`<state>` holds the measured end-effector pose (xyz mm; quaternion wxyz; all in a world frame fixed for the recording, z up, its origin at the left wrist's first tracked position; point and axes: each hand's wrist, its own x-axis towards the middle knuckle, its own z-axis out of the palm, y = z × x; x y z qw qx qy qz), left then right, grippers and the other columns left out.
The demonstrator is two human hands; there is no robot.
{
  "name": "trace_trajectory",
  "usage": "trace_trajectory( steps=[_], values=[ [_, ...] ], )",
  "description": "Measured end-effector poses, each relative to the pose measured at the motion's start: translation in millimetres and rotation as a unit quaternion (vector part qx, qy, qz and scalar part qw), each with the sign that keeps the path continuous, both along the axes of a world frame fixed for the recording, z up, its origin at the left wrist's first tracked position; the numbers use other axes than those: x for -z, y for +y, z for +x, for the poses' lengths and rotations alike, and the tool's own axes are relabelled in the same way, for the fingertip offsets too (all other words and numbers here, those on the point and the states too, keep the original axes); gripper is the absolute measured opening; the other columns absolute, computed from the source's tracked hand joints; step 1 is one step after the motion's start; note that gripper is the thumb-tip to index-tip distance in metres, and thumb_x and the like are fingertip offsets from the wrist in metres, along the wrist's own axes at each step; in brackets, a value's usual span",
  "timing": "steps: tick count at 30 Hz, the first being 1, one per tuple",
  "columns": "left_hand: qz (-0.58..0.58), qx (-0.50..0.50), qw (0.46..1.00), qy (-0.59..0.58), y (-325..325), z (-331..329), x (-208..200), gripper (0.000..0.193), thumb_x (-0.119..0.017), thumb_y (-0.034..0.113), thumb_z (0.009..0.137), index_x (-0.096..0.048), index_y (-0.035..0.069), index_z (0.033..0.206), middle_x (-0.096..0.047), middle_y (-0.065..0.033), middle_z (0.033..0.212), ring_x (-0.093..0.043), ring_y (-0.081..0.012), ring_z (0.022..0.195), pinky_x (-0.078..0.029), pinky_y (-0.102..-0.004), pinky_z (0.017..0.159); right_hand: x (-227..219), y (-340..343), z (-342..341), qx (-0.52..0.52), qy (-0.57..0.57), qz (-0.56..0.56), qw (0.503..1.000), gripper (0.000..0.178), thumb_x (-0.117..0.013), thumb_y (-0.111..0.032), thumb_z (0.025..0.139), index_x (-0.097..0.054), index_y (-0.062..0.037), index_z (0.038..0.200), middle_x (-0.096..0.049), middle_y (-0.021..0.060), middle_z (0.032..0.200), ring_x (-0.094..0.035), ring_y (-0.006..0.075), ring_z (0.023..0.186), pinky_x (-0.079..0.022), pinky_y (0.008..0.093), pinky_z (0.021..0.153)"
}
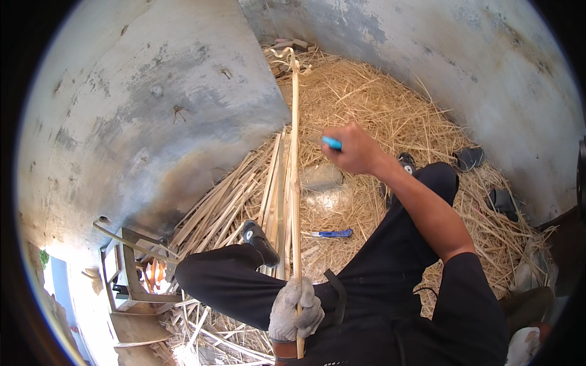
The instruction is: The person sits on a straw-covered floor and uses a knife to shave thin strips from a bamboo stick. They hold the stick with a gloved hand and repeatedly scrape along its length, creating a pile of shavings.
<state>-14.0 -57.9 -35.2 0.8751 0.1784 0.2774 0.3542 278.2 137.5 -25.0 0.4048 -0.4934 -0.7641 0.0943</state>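
My left hand (296, 310), in a pale grey work glove, is closed around the lower end of a long, thin bamboo strip (295, 183). The strip points straight away from me, and curled shavings (287, 55) hang at its far tip. To the right of it, my bare right hand (357, 149) is raised and closed on a tool with a teal handle (331, 143). The tool's blade or working end cannot be made out. A blue utility knife (336, 233) lies on the straw between my legs, apart from both hands.
Split bamboo strips (226, 198) lie in a pile on the left. Shavings (372, 91) cover the floor up to grey walls (183, 79). A flat block (322, 177) sits ahead, a wooden frame (131, 268) stands at lower left, and dark objects (469, 158) lie at right.
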Motion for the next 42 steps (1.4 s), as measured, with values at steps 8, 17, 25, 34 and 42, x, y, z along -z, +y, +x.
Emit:
trace_trajectory(
  steps=[8, 17, 25, 34, 42],
  values=[
    [0.018, 0.030, 0.998, 0.045, -3, 2, -6, 0.039, -0.042, 0.038, 0.106, -0.046, 0.010, 0.080, -0.034, -0.0015, 0.043, -0.027, -0.0117, 0.028, -0.025, -0.0259, 0.028, 16, -6, -32, 0.041, -0.076, 0.119, 0.989, 0.012, -0.066, -0.009, 0.082, -0.057, -0.0050, 0.074, -0.056, 0.0118, 0.054, -0.059, 0.0281, 0.046, -0.047, 0.0388, 0.047],
    [0.023, 0.032, 0.993, 0.113, -11, 1, -13, 0.039, -0.043, 0.038, 0.105, -0.046, 0.009, 0.079, -0.034, -0.0023, 0.043, -0.028, -0.0125, 0.029, -0.025, -0.0267, 0.029, -8, 42, 18, 0.191, 0.017, 0.038, 0.981, 0.021, -0.058, -0.009, 0.091, -0.056, -0.0018, 0.071, -0.055, 0.0096, 0.052, -0.055, 0.0194, 0.042, -0.043, 0.0355, 0.038],
    [0.038, 0.037, 0.998, -0.015, -3, 0, -5, 0.043, -0.032, 0.041, 0.109, -0.044, 0.011, 0.081, -0.034, 0.0018, 0.039, -0.032, -0.0114, 0.025, -0.027, -0.0271, 0.026, 22, -10, -37, -0.033, -0.035, 0.139, 0.989, 0.015, -0.068, -0.008, 0.078, -0.055, -0.0037, 0.072, -0.056, 0.0109, 0.052, -0.058, 0.0264, 0.044, -0.045, 0.0386, 0.044],
    [-0.011, 0.027, 0.990, -0.139, -3, -8, 10, 0.042, -0.031, 0.043, 0.109, -0.042, 0.010, 0.084, -0.036, 0.0016, 0.040, -0.036, -0.0126, 0.026, -0.032, -0.0275, 0.027, 34, 31, -38, 0.099, -0.079, 0.071, 0.989, 0.019, -0.067, -0.013, 0.087, -0.055, -0.0035, 0.076, -0.055, 0.0064, 0.053, -0.054, 0.0191, 0.044, -0.040, 0.0347, 0.038],
    [0.024, 0.062, 0.996, -0.052, -6, 1, -8, 0.042, -0.037, 0.042, 0.108, -0.045, 0.011, 0.081, -0.035, 0.0019, 0.042, -0.031, -0.0114, 0.027, -0.029, -0.0264, 0.029, 0, 50, 15, 0.231, 0.020, -0.080, 0.969, 0.026, -0.057, -0.016, 0.098, -0.059, -0.0017, 0.076, -0.050, 0.0023, 0.053, -0.040, 0.0118, 0.039, -0.031, 0.0263, 0.033]
  ],
)
